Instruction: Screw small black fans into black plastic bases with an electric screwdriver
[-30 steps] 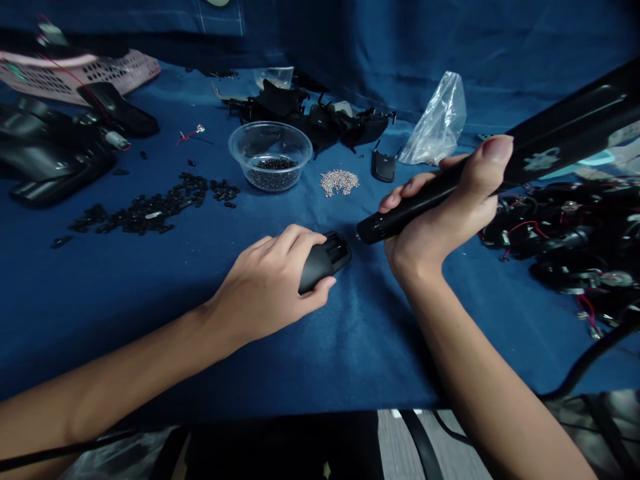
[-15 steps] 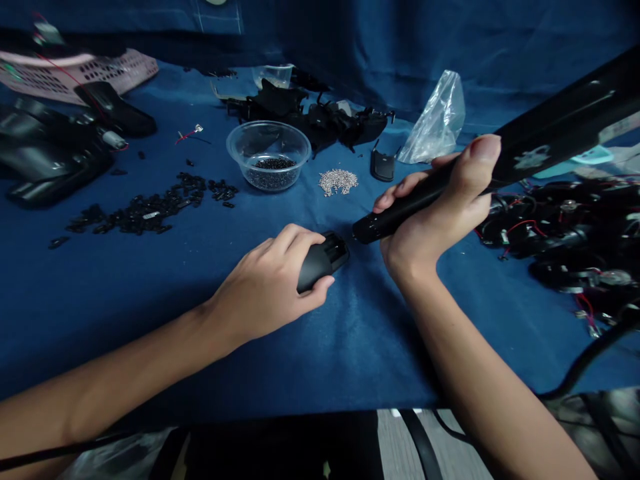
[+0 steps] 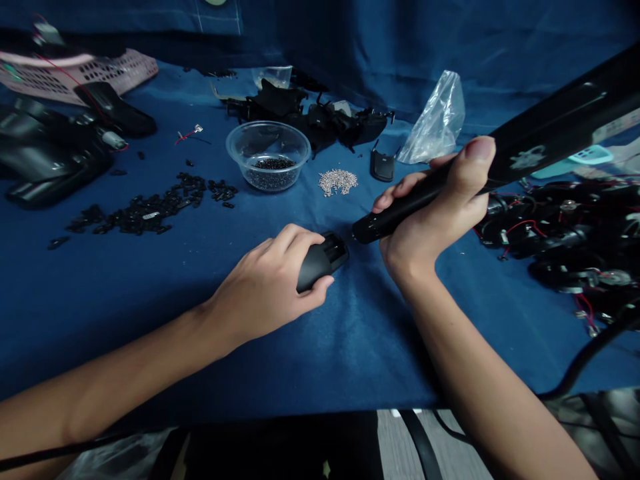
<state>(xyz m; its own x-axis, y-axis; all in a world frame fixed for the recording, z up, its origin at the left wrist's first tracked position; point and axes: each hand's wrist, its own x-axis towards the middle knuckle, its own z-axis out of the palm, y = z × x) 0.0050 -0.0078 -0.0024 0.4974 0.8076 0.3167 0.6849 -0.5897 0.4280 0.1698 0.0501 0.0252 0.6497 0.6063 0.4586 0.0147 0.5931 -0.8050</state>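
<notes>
Head view: left hand [image 3: 270, 280] closed over black casing [image 3: 313, 268], right hand [image 3: 440, 213] closed around black tool [image 3: 535, 137], seemingly just beside it.

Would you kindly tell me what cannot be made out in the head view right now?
Head view, black part: one end is hidden by the left hand.
Head view, black tool: far end cut off by the right edge.
Head view, pink basket: cut off by the left edge.
Head view, silvery bits: too small to tell their shapes.
</notes>
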